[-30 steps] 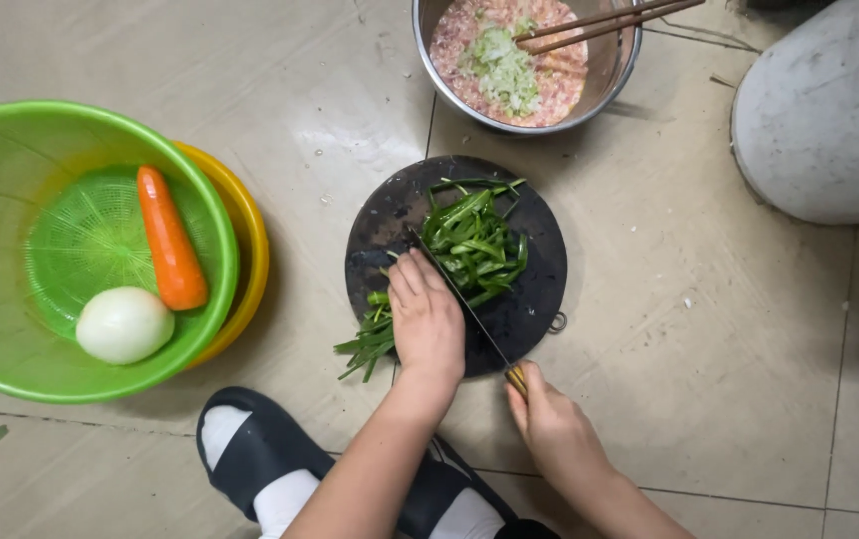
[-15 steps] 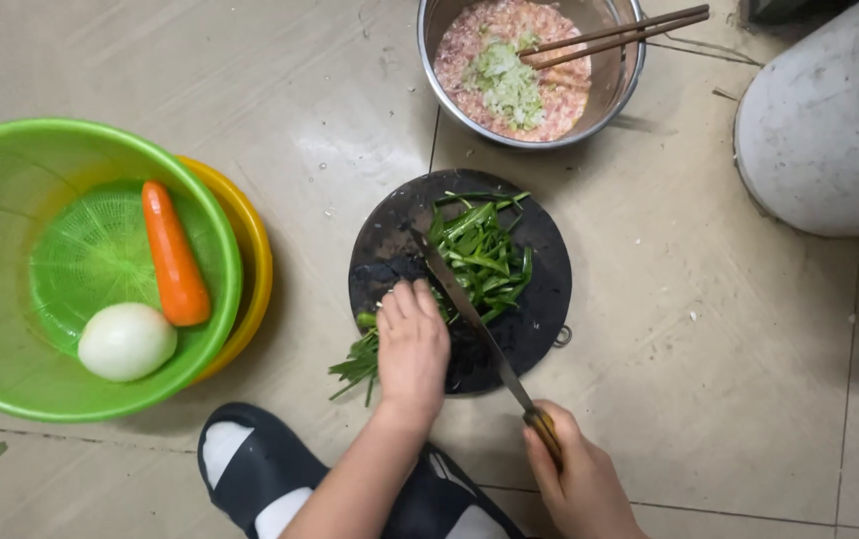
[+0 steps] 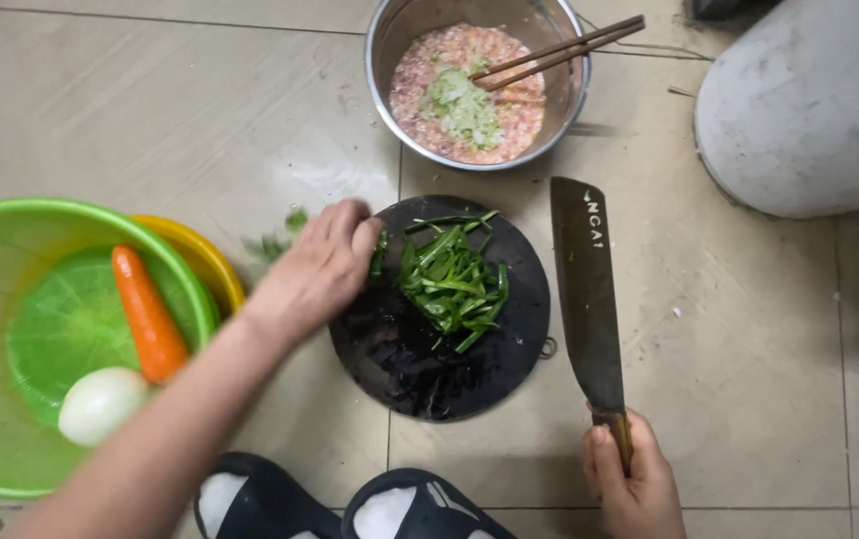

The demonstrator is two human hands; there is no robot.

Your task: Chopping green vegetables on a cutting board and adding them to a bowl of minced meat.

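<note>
The left hand [image 3: 315, 271], fingers curled loosely, touched the round black board's [image 3: 420, 359] edge; the right hand [image 3: 634, 484] clamped the long steel cleaver [image 3: 586, 289].

Even, fairly bright indoor light from overhead. The tiled floor [image 3: 769, 379] throws soft glare, strongest left of the steel bowl [image 3: 390, 70]. Shadows short and diffuse: one under the bowl's right rim, another beneath the left hand [image 3: 315, 269]. Focus sharp mid-frame; the forearm at the bottom-left corner looks slightly smeared, possibly motion blur. Mild wide-angle stretch at the edges.
</note>
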